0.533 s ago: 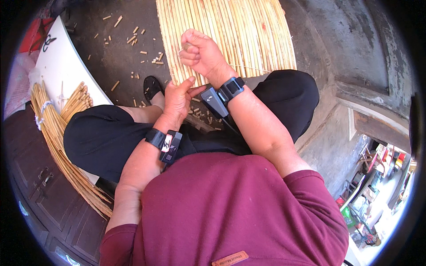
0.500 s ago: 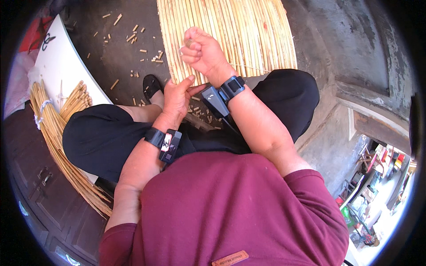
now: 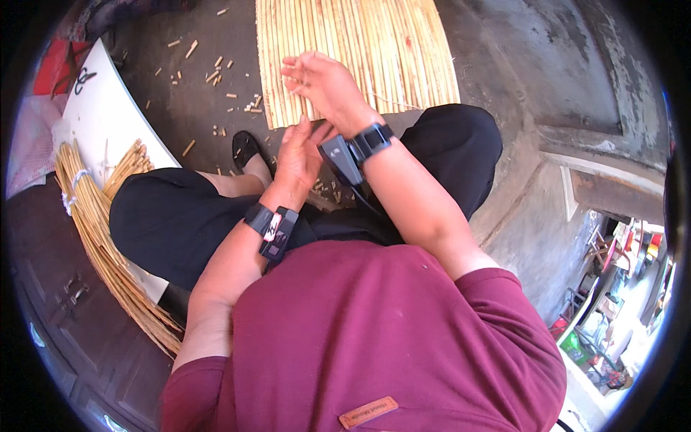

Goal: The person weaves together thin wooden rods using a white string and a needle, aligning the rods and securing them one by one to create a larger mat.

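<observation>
A mat of pale straw-coloured stalks (image 3: 360, 54), laid side by side, stretches away in front of my knees. A thin cord crosses it close to its near edge. Over the mat's near left part, my right hand (image 3: 325, 85) is open, its fingers loosely spread; a thin light strand may be at the fingertips, too small to be sure. Just below, my left hand (image 3: 296, 160) reaches up to the near edge, thumb and fingers apart. Its fingers are partly hidden, and nothing shows clearly in it.
Short cut stalk pieces (image 3: 216, 75) litter the dark floor left of the mat. Bundled long stalks (image 3: 93, 209) lean beside my left knee, by a white board (image 3: 119, 108) with a black looped object (image 3: 84, 79) on it. A dark wooden cabinet (image 3: 54, 288) stands left; a worn wall (image 3: 583, 79) rises right.
My right hand has gone from a closed fist to loosely spread fingers. My left hand has shifted slightly right, its thumb and fingers now more upright. The whole view has shifted a little.
</observation>
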Motion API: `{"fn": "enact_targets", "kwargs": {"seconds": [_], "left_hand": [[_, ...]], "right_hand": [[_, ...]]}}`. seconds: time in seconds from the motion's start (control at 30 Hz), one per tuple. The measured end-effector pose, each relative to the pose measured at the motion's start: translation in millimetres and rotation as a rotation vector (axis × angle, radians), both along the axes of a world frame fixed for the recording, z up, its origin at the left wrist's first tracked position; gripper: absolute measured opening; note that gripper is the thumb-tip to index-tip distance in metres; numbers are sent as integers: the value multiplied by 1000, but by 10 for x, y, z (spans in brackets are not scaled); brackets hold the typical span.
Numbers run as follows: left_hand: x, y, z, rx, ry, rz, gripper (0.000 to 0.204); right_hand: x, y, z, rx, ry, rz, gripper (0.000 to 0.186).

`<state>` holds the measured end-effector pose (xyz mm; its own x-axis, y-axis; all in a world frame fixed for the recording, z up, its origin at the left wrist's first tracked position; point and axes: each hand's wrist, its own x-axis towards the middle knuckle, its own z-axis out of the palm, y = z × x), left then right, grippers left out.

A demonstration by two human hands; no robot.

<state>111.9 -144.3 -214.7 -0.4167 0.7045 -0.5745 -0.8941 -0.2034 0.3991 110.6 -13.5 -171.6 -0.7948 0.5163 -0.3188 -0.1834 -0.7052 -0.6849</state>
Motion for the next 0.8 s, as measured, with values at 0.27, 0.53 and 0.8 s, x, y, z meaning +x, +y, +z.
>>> {"fn": "enact_targets", "kwargs": {"seconds": [0.27,0.53,0.8], "left_hand": [[-574,79,82,94,282,264,33],[-1035,-366,654,129,603,272,37],[-1348,-504,1743,186,962,468,39]], "right_hand": [[1101,149,759,510,-435,255,21],[1543,-336,1228,698,-101,672,12],[1479,-629,1490,799,139,797,16]]}}
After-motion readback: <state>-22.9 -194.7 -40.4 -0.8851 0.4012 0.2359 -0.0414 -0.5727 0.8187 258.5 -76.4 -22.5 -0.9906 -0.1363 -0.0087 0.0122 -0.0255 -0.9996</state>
